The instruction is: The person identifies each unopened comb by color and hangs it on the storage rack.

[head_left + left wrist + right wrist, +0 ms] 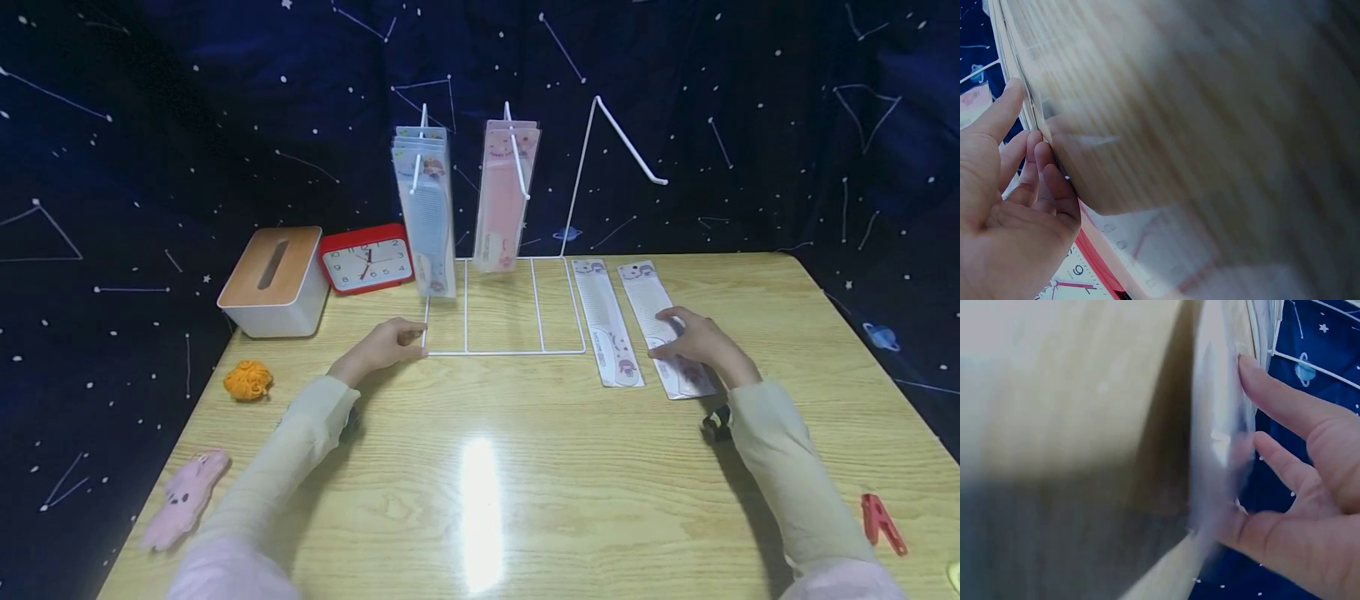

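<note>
Wooden tabletop fills the lower frame, and at its centre your left hand (384,346) rests with loosely curled fingers against the front-left corner of the white wire rack (504,307), while your right hand (693,343) lies centre right, fingers spread flat over the outer packaged comb (664,327). That slick wrapper could skid under flat fingers and knock the neighbouring packaged comb (607,322), and any nudge on the light rack could swing its hanging comb packs (426,208)
</note>
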`<state>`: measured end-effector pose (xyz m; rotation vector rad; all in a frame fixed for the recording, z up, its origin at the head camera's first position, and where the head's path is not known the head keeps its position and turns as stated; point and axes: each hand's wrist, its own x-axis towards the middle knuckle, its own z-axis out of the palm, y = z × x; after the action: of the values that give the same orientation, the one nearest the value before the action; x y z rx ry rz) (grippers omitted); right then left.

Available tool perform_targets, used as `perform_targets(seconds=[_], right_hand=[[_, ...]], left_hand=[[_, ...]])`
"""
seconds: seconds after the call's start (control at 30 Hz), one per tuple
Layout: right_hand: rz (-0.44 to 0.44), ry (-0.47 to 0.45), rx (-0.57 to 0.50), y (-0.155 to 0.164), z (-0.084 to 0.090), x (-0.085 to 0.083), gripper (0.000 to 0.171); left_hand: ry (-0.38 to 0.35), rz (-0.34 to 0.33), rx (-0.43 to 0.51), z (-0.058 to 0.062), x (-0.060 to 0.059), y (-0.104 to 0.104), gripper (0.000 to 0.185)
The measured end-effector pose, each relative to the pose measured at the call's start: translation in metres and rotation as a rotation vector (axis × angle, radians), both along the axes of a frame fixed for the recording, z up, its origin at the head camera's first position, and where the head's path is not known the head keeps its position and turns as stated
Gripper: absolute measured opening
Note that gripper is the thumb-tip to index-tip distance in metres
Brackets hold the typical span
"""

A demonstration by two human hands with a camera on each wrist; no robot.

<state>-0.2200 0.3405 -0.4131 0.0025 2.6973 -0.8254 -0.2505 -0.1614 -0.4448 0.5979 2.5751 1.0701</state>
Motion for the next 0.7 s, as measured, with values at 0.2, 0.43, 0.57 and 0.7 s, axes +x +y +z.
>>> perform_targets(seconds=[0.2, 0.43, 0.57, 0.7], right_hand=[[0.016, 0.062, -0.063, 0.0, 0.0, 0.016, 0.085], [-0.059, 0.23, -0.189, -0.009, 0.009, 0.049, 0.09], [-0.13, 0.36, -0.291, -0.024, 0.021, 0.073, 0.09], [-0.165, 0.554, -0.488, -0.044, 0.032, 0.098, 0.089]], left_hand=[[-0.009, 0.005, 0.001, 0.001, 0.0, 0.0, 0.055], [-0.014, 0.005, 0.009, 0.002, 0.001, 0.0, 0.054], [-0.02, 0.009, 0.011, 0.0, 0.0, -0.001, 0.055], [-0.027, 0.018, 0.014, -0.001, -0.001, -0.001, 0.055]])
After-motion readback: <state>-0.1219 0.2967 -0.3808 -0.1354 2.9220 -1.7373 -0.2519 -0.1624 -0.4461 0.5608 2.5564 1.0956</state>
